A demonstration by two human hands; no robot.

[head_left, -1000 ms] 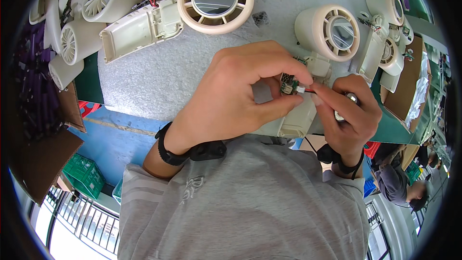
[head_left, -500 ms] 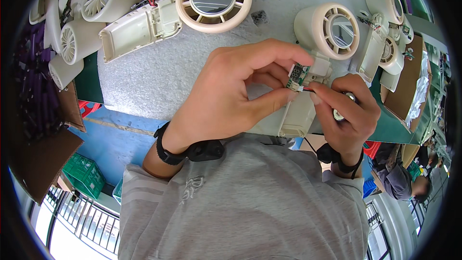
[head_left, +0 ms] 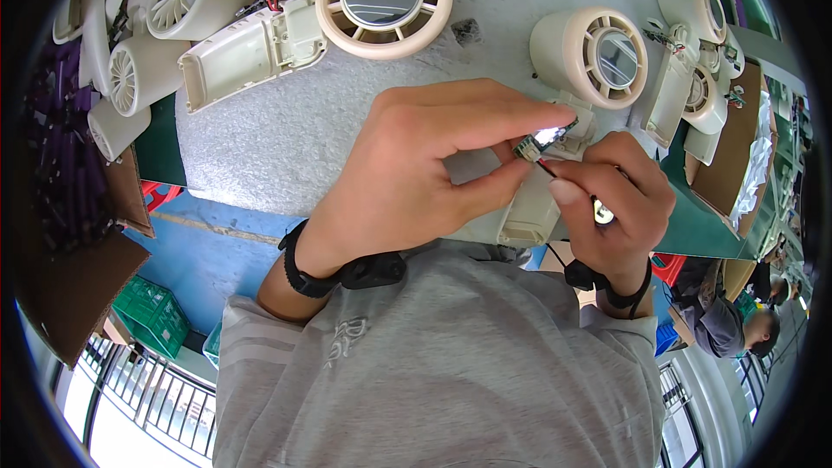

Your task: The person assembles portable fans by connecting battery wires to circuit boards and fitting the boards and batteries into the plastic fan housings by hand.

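My left hand [head_left: 412, 152] pinches a small green circuit board [head_left: 526, 151] by its edges between thumb and forefinger. A bright white patch shows on the board's face; I cannot tell whether it is lit or a reflection. Thin red and black wires [head_left: 546, 169] run from the board's lower edge to my right hand [head_left: 622, 199], whose thumb and forefinger are closed on them. A shiny round metal piece [head_left: 603, 211] shows among the curled right fingers. Below the hands lies a cream handle shell [head_left: 527, 212], joined to a fan head [head_left: 589, 56] with a mirrored centre.
Another cream fan head [head_left: 384, 0] and an open handle shell [head_left: 251, 48] lie on the foam-covered table [head_left: 251, 156]. More fan housings [head_left: 143, 74] pile up at the left, beside purple parts [head_left: 69, 147] in a carton. Another carton [head_left: 732, 147] stands at the right.
The circuit board has tilted in my left fingers, and its face now shows a bright white patch. My right hand has shifted slightly left, still holding the wires.
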